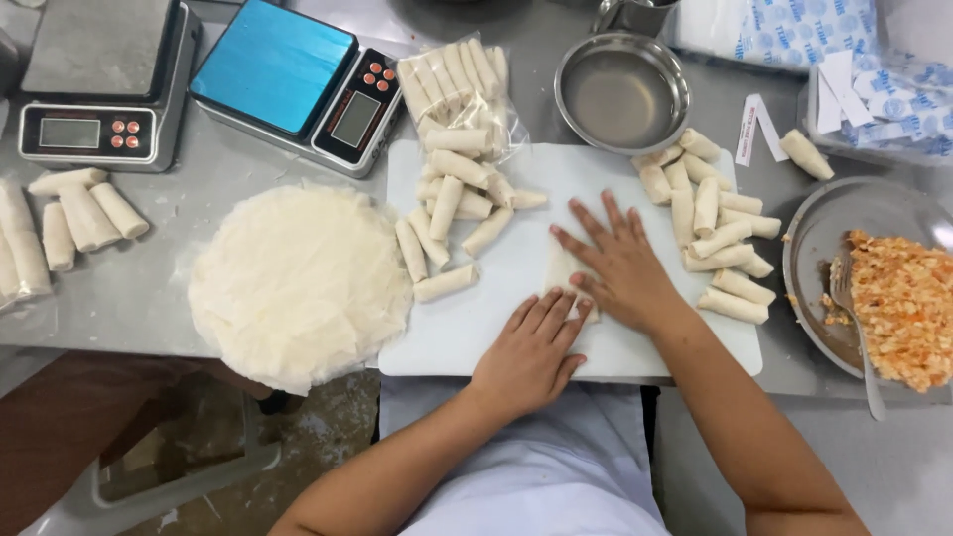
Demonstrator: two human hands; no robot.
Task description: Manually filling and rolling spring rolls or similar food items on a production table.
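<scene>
My left hand (531, 349) and my right hand (615, 260) lie flat, fingers spread, on a pale wrapper roll (562, 268) at the middle of the white cutting board (467, 333). Most of that roll is hidden under my palms. Several finished rolls (449, 213) lie on the board's left part, and another group of rolls (717, 233) sits at its right edge. A round stack of thin wrappers (298, 283) rests left of the board. A metal plate (819, 248) at the right holds orange filling (908, 303) and a fork (862, 342).
Two digital scales (104, 79) (298, 84) stand at the back left. A clear bag of rolls (459, 84) and a steel bowl of water (621, 91) sit behind the board. More rolls (84, 213) lie at the far left. Blue-and-white packets (784, 30) fill the back right.
</scene>
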